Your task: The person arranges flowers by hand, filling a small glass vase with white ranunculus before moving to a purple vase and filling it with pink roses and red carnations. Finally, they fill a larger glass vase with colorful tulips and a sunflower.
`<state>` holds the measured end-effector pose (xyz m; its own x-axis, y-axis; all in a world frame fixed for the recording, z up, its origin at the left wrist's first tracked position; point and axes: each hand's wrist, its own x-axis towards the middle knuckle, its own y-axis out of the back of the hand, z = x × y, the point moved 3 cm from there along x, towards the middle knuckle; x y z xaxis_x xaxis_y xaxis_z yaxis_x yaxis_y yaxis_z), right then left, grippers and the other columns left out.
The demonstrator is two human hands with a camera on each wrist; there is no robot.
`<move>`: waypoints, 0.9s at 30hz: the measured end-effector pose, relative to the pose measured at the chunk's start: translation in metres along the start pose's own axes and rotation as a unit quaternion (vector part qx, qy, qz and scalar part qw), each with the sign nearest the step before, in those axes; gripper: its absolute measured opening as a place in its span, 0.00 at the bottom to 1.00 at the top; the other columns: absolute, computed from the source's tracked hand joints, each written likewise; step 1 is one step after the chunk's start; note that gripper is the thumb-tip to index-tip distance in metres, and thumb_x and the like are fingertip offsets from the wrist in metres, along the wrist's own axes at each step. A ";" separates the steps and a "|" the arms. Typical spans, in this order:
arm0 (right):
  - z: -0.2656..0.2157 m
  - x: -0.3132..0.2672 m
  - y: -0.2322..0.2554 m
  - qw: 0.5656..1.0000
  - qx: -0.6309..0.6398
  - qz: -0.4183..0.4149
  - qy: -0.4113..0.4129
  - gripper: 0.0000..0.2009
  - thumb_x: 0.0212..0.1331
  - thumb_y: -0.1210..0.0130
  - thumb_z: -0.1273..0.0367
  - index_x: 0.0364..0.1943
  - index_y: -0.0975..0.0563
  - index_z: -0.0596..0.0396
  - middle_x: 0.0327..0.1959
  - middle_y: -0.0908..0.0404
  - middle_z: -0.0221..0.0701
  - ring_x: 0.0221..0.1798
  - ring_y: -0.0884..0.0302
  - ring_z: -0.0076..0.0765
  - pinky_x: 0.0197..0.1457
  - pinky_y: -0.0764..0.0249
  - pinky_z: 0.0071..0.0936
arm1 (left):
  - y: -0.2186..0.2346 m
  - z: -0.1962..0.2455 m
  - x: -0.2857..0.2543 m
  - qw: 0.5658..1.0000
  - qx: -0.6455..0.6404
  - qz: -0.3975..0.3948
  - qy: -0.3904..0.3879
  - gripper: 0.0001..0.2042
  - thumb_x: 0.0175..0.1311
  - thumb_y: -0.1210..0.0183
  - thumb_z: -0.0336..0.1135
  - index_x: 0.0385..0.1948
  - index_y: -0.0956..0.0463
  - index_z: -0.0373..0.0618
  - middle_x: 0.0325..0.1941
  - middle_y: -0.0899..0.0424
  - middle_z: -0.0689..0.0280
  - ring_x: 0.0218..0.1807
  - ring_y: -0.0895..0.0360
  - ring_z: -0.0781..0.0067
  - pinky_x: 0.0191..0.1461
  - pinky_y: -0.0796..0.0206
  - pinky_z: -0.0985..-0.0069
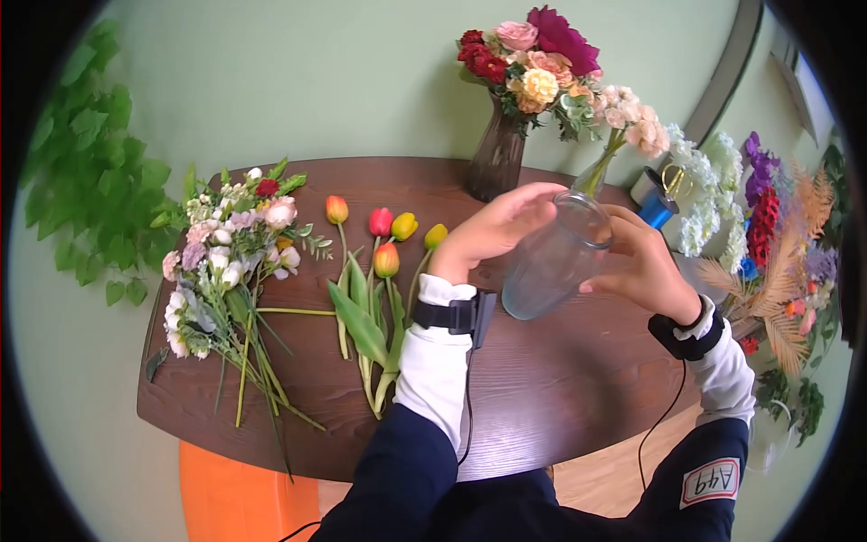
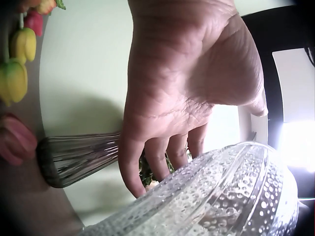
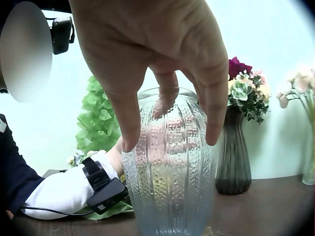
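Note:
A clear ribbed glass vase (image 1: 546, 271) with a dotted texture leans over the right half of the dark wooden table (image 1: 560, 388). Just below its rim, my right hand (image 1: 643, 257) grips the vase with thumb and fingers spread round the neck, as the right wrist view also shows. My left hand (image 1: 495, 230) is on the other side of the glass, palm towards it and fingers extended. In the left wrist view, the fingertips of that hand (image 2: 172, 83) pass behind the vase (image 2: 231, 196), which partly hides them.
Several tulips (image 1: 386, 260) lie left of my left arm, beside a mixed pile of flowers (image 1: 221, 257). A dark vase (image 1: 498, 149) of blooms and a slimmer vase (image 1: 596, 172) stand behind. A blue spool (image 1: 657, 210) and more flowers (image 1: 768, 226) are at right.

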<state>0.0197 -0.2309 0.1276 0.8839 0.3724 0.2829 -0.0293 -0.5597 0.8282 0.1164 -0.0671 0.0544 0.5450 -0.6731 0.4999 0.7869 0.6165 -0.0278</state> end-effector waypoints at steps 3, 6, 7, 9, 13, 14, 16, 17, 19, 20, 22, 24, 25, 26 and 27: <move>0.006 -0.001 -0.007 0.999 0.032 0.010 0.028 0.26 0.34 0.28 0.71 0.37 0.32 0.60 0.50 0.31 0.36 0.45 0.29 0.31 0.49 0.26 0.29 | -0.010 -0.010 0.011 0.999 0.009 0.006 -0.038 0.32 0.59 0.44 0.55 0.58 0.38 0.40 0.56 0.30 0.62 0.60 0.36 0.74 0.64 0.46 0.75; 0.013 -0.006 -0.021 0.993 0.100 0.046 0.033 0.23 0.41 0.32 0.69 0.38 0.34 0.57 0.44 0.32 0.32 0.46 0.34 0.27 0.47 0.31 0.23 | -0.020 -0.006 0.020 0.997 0.041 0.037 -0.062 0.26 0.59 0.42 0.47 0.54 0.34 0.39 0.51 0.26 0.63 0.55 0.32 0.75 0.60 0.42 0.76; 0.018 -0.007 -0.026 0.986 0.148 0.072 0.010 0.20 0.46 0.34 0.67 0.37 0.35 0.56 0.41 0.33 0.30 0.46 0.37 0.25 0.47 0.35 0.21 | -0.023 -0.003 0.022 0.996 0.037 0.053 -0.062 0.22 0.60 0.41 0.43 0.51 0.32 0.38 0.48 0.25 0.64 0.52 0.30 0.76 0.58 0.40 0.77; 0.027 -0.002 -0.042 0.971 0.192 0.138 0.026 0.18 0.49 0.37 0.66 0.36 0.35 0.56 0.39 0.33 0.29 0.45 0.37 0.25 0.48 0.37 0.21 | -0.023 0.002 0.022 0.993 0.060 0.084 -0.055 0.18 0.60 0.44 0.38 0.48 0.31 0.38 0.46 0.24 0.64 0.50 0.28 0.77 0.57 0.38 0.77; 0.043 0.008 -0.068 0.924 0.226 0.295 0.092 0.15 0.51 0.41 0.67 0.35 0.36 0.56 0.37 0.32 0.32 0.45 0.35 0.30 0.53 0.40 0.26 | -0.026 -0.005 0.025 0.985 0.032 0.162 -0.055 0.13 0.59 0.56 0.30 0.43 0.28 0.37 0.40 0.21 0.66 0.44 0.26 0.80 0.51 0.36 0.78; 0.043 0.010 -0.069 0.910 0.209 0.337 0.126 0.15 0.51 0.41 0.67 0.35 0.36 0.56 0.38 0.31 0.33 0.45 0.34 0.31 0.54 0.40 0.27 | -0.026 -0.005 0.024 0.981 0.030 0.180 -0.063 0.14 0.59 0.59 0.30 0.42 0.27 0.37 0.40 0.21 0.66 0.43 0.26 0.80 0.50 0.36 0.79; 0.040 0.011 -0.066 0.914 0.201 0.327 0.129 0.15 0.51 0.42 0.66 0.35 0.36 0.56 0.39 0.31 0.34 0.47 0.34 0.33 0.55 0.40 0.28 | -0.027 -0.005 0.023 0.974 0.048 0.208 -0.077 0.15 0.59 0.60 0.30 0.41 0.27 0.36 0.38 0.21 0.65 0.42 0.27 0.80 0.48 0.36 0.79; 0.041 0.012 -0.066 0.914 0.209 0.320 0.134 0.15 0.53 0.44 0.64 0.36 0.36 0.56 0.39 0.33 0.32 0.47 0.36 0.31 0.55 0.43 0.26 | -0.028 -0.005 0.022 0.971 0.050 0.218 -0.085 0.15 0.59 0.60 0.30 0.41 0.27 0.36 0.39 0.21 0.65 0.42 0.27 0.80 0.49 0.36 0.79; 0.050 0.015 -0.066 0.911 0.245 0.300 0.142 0.17 0.52 0.42 0.62 0.36 0.36 0.56 0.43 0.33 0.35 0.49 0.35 0.33 0.56 0.40 0.29 | -0.030 -0.003 0.019 0.964 0.069 0.238 -0.097 0.14 0.59 0.60 0.29 0.41 0.27 0.36 0.39 0.21 0.64 0.42 0.27 0.79 0.49 0.36 0.79; 0.053 0.016 -0.066 0.911 0.253 0.292 0.145 0.17 0.52 0.42 0.62 0.36 0.36 0.56 0.43 0.33 0.35 0.49 0.35 0.33 0.56 0.40 0.29 | -0.032 -0.003 0.017 0.961 0.074 0.248 -0.095 0.14 0.59 0.60 0.29 0.41 0.27 0.36 0.39 0.21 0.64 0.42 0.27 0.79 0.49 0.36 0.79; 0.054 0.017 -0.064 0.909 0.261 0.277 0.172 0.17 0.51 0.42 0.62 0.35 0.37 0.55 0.44 0.33 0.36 0.50 0.35 0.34 0.57 0.40 0.30 | -0.035 -0.002 0.013 0.951 0.107 0.276 -0.090 0.14 0.59 0.61 0.29 0.41 0.28 0.35 0.39 0.22 0.63 0.43 0.27 0.78 0.50 0.36 0.79; 0.053 0.019 -0.063 0.901 0.291 0.267 0.181 0.18 0.51 0.41 0.60 0.34 0.37 0.55 0.44 0.33 0.37 0.50 0.35 0.34 0.58 0.40 0.31 | -0.039 -0.002 0.012 0.943 0.125 0.294 -0.094 0.14 0.59 0.61 0.29 0.41 0.28 0.35 0.39 0.21 0.62 0.43 0.27 0.78 0.49 0.36 0.78; 0.057 0.020 -0.062 0.902 0.290 0.256 0.192 0.19 0.51 0.41 0.59 0.34 0.37 0.55 0.44 0.33 0.37 0.50 0.35 0.35 0.58 0.40 0.32 | -0.041 -0.001 0.010 0.938 0.134 0.303 -0.106 0.14 0.59 0.61 0.28 0.41 0.29 0.35 0.39 0.21 0.62 0.43 0.26 0.77 0.49 0.36 0.77; 0.058 0.021 -0.062 0.903 0.288 0.245 0.202 0.19 0.51 0.41 0.58 0.33 0.37 0.55 0.44 0.33 0.37 0.51 0.35 0.35 0.59 0.40 0.32 | -0.043 0.000 0.009 0.932 0.142 0.311 -0.118 0.13 0.58 0.61 0.28 0.40 0.29 0.34 0.38 0.21 0.61 0.43 0.26 0.76 0.49 0.36 0.77; 0.055 0.020 -0.061 0.900 0.303 0.239 0.201 0.21 0.51 0.41 0.54 0.32 0.37 0.55 0.43 0.32 0.37 0.50 0.35 0.35 0.58 0.40 0.31 | -0.044 0.001 0.008 0.931 0.147 0.314 -0.115 0.13 0.58 0.61 0.28 0.40 0.29 0.34 0.38 0.21 0.61 0.43 0.26 0.76 0.49 0.36 0.77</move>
<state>0.0651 -0.2300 0.0566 0.5941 0.1507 0.7902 0.0058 -0.9831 0.1831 0.0854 -0.0992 0.0603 0.7677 -0.0568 0.6383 0.2012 0.9671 -0.1558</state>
